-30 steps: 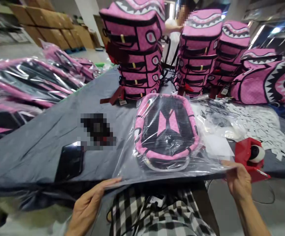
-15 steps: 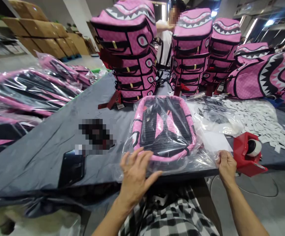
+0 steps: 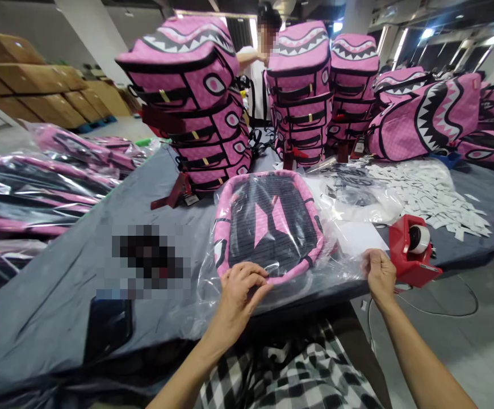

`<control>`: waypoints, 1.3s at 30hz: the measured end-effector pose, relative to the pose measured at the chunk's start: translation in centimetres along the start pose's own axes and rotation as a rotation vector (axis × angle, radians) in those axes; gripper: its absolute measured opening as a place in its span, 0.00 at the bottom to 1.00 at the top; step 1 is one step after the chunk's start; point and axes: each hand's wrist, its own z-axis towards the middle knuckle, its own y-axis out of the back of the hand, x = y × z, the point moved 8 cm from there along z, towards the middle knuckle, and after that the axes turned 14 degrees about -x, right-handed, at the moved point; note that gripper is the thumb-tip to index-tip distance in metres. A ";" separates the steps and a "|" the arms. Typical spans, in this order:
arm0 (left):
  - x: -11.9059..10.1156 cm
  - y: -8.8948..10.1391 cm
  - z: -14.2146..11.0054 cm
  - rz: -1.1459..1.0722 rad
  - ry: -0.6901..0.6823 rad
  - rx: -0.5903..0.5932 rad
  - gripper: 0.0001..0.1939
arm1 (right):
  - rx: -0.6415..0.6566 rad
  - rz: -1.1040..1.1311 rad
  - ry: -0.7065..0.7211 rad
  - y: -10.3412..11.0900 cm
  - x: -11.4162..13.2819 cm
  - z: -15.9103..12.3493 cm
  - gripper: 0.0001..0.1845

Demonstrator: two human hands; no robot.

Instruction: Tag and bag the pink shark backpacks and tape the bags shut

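Observation:
A pink and black backpack (image 3: 281, 250) lies flat inside a clear plastic bag (image 3: 208, 295) at the table's front edge. My left hand (image 3: 242, 292) is on the near edge of the bagged backpack, fingers bent over the film and pink rim, thumb on the near side. My right hand (image 3: 380, 275) pinches the bag's right corner; the fingertips are partly hidden. Just right of that hand stands a red tape dispenser (image 3: 406, 250) with a white roll. Behind the hand, a white sheet (image 3: 360, 238) lies beside the bag.
Tall stacks of pink shark-mouth backpacks (image 3: 208, 130) line the far side, with a person (image 3: 258, 85) behind them. White tags (image 3: 430, 193) are heaped at right. A phone (image 3: 108, 324) lies at left on the grey tablecloth (image 3: 59, 284). Bagged backpacks (image 3: 38, 187) are piled beyond the left edge.
My left hand has moved from the bag's left corner onto its near edge, and its spread fingers have drawn in. My right hand has shifted inward with its corner. The view has turned rightward.

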 end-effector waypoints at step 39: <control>1.9 -3.0 2.9 -0.168 0.187 0.269 0.19 | -0.125 -0.489 -0.459 13.4 0.6 8.5 0.27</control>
